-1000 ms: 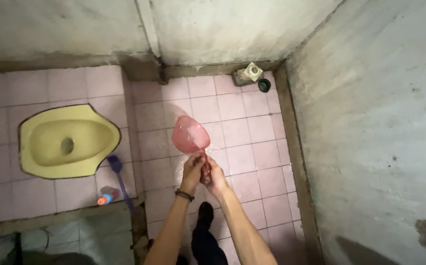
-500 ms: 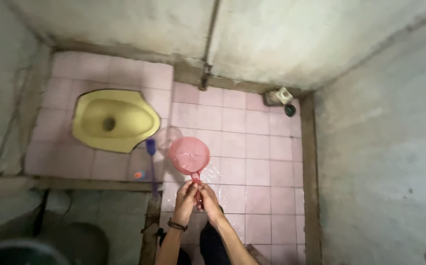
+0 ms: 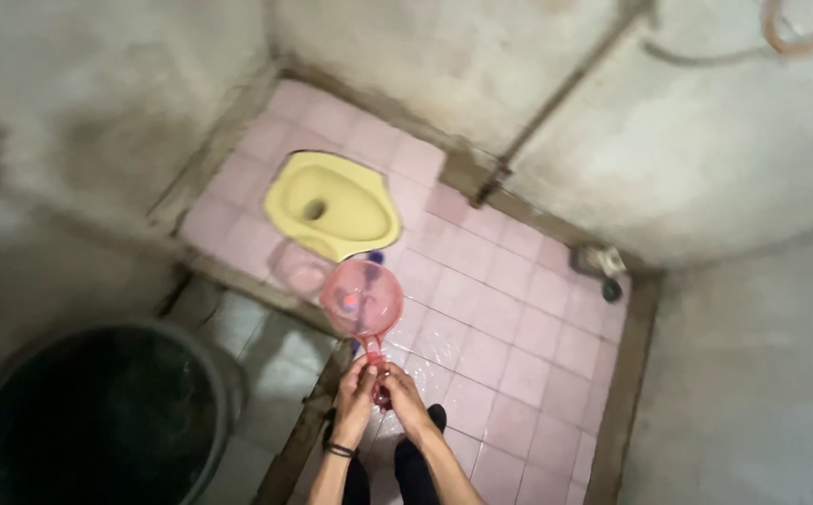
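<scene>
Above the pink tiles, both hands (image 3: 376, 396) point the dipper (image 3: 362, 301) away

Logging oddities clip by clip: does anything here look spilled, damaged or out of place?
Water lies spilled on the pink floor tiles near both hands, the left hand and right hand, which grip the pink dipper by its handle. The concrete walls look stained and worn. Nothing else stands out.
</scene>
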